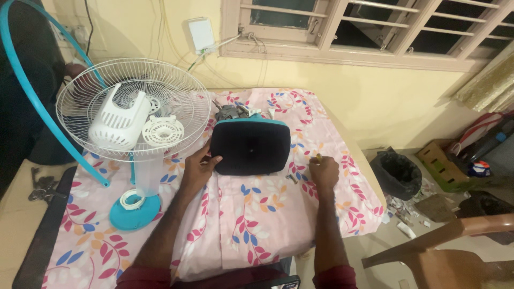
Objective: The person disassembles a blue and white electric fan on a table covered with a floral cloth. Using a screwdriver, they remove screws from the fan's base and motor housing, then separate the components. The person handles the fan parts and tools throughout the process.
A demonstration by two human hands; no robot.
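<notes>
A black, rounded fan base (250,146) with a teal rim lies flat on the pink floral cloth (257,214) over the table. My left hand (199,167) rests against its left edge, fingers touching the black surface. My right hand (323,172) sits on the cloth just right of the base, fingers curled around a small yellow-tipped tool (318,158). A grey motor part (230,112) pokes out behind the base.
A white wire fan guard (182,91) holds a white motor cover (119,124) and a round white piece (162,131). A teal fan blade (135,211) and teal ring (32,91) lie left. Black bin (397,174), boxes and a brown chair (444,251) stand right.
</notes>
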